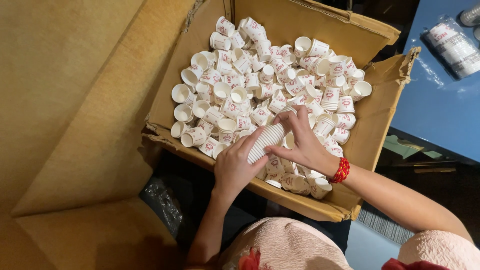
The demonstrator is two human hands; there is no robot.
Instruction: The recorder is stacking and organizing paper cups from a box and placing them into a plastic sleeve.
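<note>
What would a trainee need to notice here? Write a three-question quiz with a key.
1. True or false: both hands grip the stack of cups.
2. What are the loose cups lying in? A) a plastic bin B) a cardboard box C) a metal tray
3. Which wrist wears the red bangle?

Key: 1. True: the left hand holds the near end, and the right hand has its fingers on the far end. 2. B. 3. The right.

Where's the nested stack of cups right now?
In the head view, the cup stack sits just below frame centre, held between the left hand and right hand, above the loose cups at the cardboard box's near edge.
</note>
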